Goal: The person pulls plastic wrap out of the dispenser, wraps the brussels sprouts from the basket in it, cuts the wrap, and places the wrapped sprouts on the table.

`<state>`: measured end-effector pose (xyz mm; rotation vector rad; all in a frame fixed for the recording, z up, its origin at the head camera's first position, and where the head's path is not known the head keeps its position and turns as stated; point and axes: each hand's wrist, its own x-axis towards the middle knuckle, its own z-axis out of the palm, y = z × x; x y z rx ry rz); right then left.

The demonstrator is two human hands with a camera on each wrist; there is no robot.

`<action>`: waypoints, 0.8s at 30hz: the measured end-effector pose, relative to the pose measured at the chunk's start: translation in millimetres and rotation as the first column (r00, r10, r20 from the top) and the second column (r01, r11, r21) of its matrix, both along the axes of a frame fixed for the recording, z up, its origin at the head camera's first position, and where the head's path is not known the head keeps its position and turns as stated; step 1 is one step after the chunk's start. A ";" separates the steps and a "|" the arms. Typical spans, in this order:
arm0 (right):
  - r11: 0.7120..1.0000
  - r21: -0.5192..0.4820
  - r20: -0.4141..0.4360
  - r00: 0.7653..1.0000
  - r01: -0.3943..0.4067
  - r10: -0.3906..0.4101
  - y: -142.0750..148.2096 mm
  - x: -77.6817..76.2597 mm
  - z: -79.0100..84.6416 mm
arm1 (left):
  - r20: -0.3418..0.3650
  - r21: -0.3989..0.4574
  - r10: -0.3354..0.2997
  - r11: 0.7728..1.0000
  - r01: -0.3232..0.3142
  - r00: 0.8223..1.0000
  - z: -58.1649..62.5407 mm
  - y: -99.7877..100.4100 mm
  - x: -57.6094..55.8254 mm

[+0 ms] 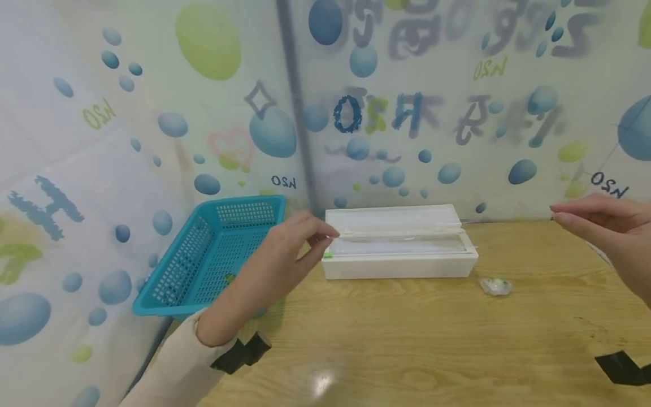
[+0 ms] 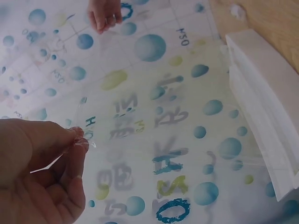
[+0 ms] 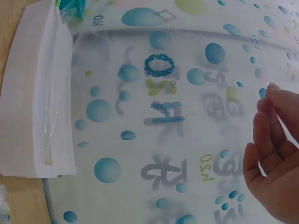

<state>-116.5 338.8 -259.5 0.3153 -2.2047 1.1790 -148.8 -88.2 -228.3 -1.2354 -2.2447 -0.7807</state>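
Observation:
A long white box lies on the table with its lid raised and a clear film roll inside. Between thumb and fingertips, my left hand pinches the corner of clear cling film, which bunches slightly there. My right hand is raised at the far right, thumb and forefinger pressed together on what looks like the film's other corner. The sheet is so transparent that most of its outline is lost; in the left wrist view it seems to stretch from the box towards both hands.
A teal plastic basket stands left of the box, with a small green item in it. A small crumpled clear-plastic bundle lies right of the box on the wooden table. A printed curtain hangs behind.

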 end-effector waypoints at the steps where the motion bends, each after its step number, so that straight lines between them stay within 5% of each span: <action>1: 1.000 0.009 -0.007 1.000 -0.010 0.010 0.1 2.5 -2.6 | 0.010 0.004 -0.001 1.000 0.001 1.000 -3.0 -0.5 3.2; 5: 0.998 0.026 -0.029 0.998 -0.062 0.062 -0.1 12.2 -13.8 | 0.063 0.012 -0.002 1.000 0.001 0.998 -17.2 -3.2 16.0; 12: 0.946 -0.143 -0.081 0.956 -0.291 0.282 2.8 28.2 -43.5 | 0.122 0.052 -0.064 0.997 0.058 0.990 -48.6 -4.5 34.9; 18: 0.998 -0.026 0.106 0.992 -0.058 0.061 1.1 46.7 -72.1 | 0.192 0.028 -0.078 0.997 0.074 0.978 -76.1 -3.5 47.2; 21: 1.000 -0.002 0.240 0.971 0.017 -0.016 0.5 52.5 -88.3 | 0.250 0.002 -0.058 0.998 0.059 0.967 -90.5 -4.1 51.1; 24: 0.998 -0.019 0.394 0.918 0.063 -0.051 0.4 55.4 -103.3 | 0.321 0.008 -0.064 0.998 0.065 0.945 -106.5 -4.5 53.2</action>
